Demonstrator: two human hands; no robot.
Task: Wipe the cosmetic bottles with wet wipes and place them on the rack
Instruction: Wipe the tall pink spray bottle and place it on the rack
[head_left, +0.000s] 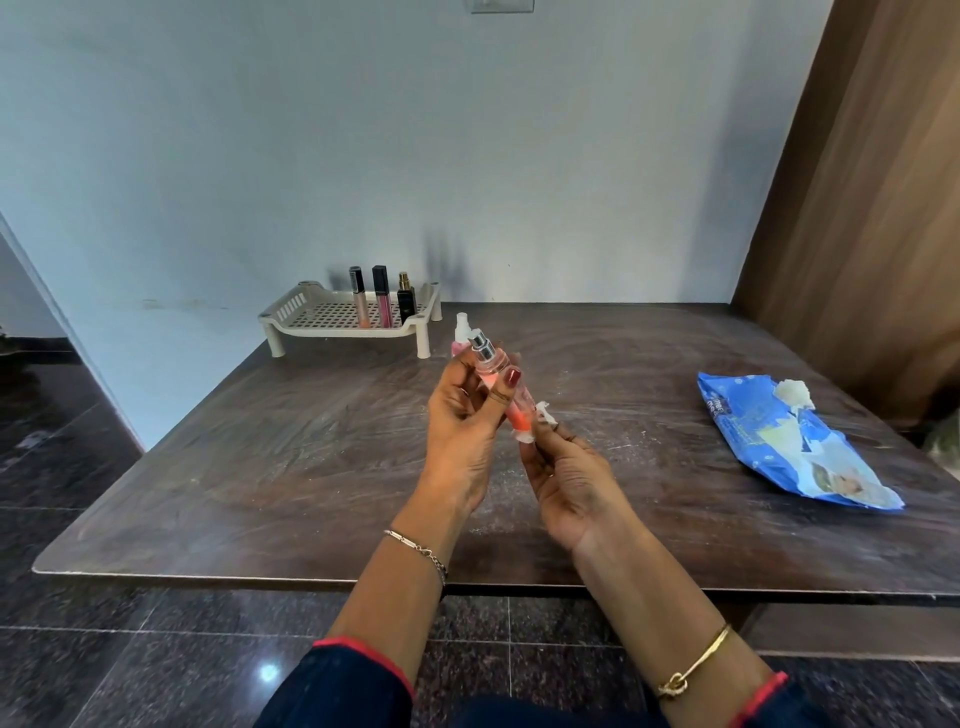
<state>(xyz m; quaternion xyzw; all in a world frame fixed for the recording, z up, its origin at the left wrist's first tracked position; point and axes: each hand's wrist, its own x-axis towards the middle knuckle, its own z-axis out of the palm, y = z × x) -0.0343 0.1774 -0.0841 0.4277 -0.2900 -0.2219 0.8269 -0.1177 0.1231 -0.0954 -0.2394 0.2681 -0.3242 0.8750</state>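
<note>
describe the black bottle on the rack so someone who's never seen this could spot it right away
At the far left of the dark wooden table, against the wall, stands a cream plastic rack. Three items stand in a row near its right end. The black bottle is the rightmost: short and squarish with a gold sprayer top, unlike the two tall slim tubes beside it.

Dark wooden table (291, 467) bears rack (332, 326), wipes pack (779, 447).

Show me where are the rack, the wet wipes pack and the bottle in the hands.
rack (291, 307): head view, on its left slatted wall.
wet wipes pack (779, 447): head view, middle of the blue wrapper.
bottle (511, 397): head view, on its clear body.
</note>
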